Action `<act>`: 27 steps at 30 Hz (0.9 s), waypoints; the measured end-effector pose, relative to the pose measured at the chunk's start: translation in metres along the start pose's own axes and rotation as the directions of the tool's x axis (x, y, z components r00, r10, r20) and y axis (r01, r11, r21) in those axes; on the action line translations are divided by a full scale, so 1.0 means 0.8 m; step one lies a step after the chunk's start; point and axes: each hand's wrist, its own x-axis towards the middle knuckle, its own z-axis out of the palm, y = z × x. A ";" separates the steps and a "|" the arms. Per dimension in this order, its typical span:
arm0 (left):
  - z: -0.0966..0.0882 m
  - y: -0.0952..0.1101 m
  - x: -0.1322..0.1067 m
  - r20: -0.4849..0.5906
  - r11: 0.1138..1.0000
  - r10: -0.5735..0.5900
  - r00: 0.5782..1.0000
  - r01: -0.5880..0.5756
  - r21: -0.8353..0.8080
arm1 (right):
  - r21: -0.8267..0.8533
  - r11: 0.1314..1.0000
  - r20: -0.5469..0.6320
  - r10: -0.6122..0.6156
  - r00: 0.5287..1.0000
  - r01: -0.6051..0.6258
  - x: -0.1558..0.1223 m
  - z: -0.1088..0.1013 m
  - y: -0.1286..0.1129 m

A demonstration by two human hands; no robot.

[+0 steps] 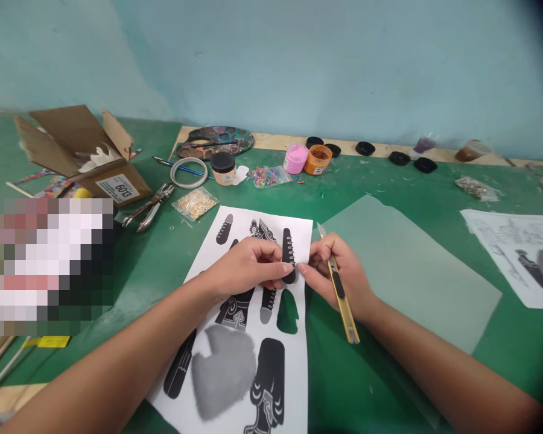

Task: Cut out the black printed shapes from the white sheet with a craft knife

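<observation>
My left hand rests over a white printed sheet, thumb and fingers pinching a narrow black paper piece with small light notches along one side. Whether that piece is fully separate from the sheet is hard to tell. My right hand is closed around a yellow utility knife, its blade pointing up and away from me. The right thumb tip meets the right edge of the black piece. Just below, a cut-out hole in the sheet shows the green table. Other black and grey printed shapes surround it.
A translucent sheet lies right of my hands on the green table. Behind are pink and orange paint jars, a tape roll, pliers, bead bags and a palette. An open carton stands left.
</observation>
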 end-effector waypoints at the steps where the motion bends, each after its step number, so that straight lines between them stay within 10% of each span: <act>1: 0.000 0.000 0.000 -0.004 1.000 0.001 1.000 -0.001 0.002 | -0.019 1.000 -0.003 -0.008 1.000 0.008 0.000 0.000 0.000; 21: 0.005 -0.008 0.005 -0.116 0.996 -0.038 0.993 0.046 0.074 | -0.244 0.970 -0.066 -0.019 0.998 0.003 0.003 -0.004 -0.003; 27: 0.012 -0.012 0.003 -0.234 0.805 0.227 0.945 -0.047 0.592 | -0.334 0.932 -0.175 0.086 0.981 -0.141 0.027 -0.027 -0.001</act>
